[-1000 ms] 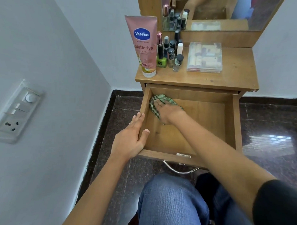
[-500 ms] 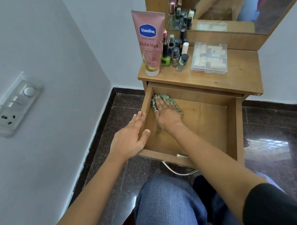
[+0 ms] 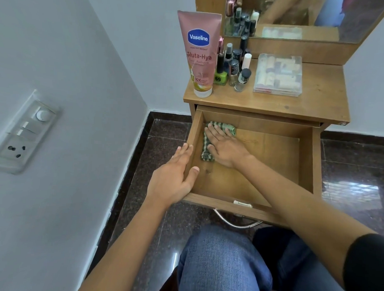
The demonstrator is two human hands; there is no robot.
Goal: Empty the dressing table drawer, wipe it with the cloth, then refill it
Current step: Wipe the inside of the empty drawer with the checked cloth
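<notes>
The wooden drawer of the dressing table is pulled out and holds only a green checked cloth in its back left corner. My right hand lies flat on the cloth with straight fingers, pressing it to the drawer floor. My left hand holds the drawer's left wall, fingers along the outside and thumb over the rim on the inside. On the tabletop stand a pink Vaseline tube, several nail polish bottles and a clear box of cosmetics.
A mirror rises at the back of the table. The grey wall on the left carries a switch and socket plate. Dark tiled floor surrounds the table. My knees in jeans sit below the drawer's metal handle.
My right hand has slid the cloth deeper toward the drawer's back left corner, and the cloth now lies stretched along the left wall. My left hand stays on the drawer's side.
</notes>
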